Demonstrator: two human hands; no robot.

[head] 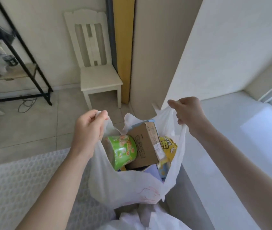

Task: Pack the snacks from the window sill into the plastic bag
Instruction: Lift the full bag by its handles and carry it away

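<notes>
Left hand (88, 128) and right hand (188, 112) each pinch a handle of bag (123, 188); tub (123, 150) at 9 o'clock of box (146, 146) inside.

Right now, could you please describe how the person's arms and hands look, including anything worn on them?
Both forearms are bare as far as the view shows: no sleeves, gloves, watch, rings or bracelets on the left hand or the right hand.

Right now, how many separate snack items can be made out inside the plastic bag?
3 clearly: a green tub on the left, a brown cardboard box in the middle, a yellow packet on the right. Bluish items lie underneath, so more may be hidden in the plastic bag.
</notes>
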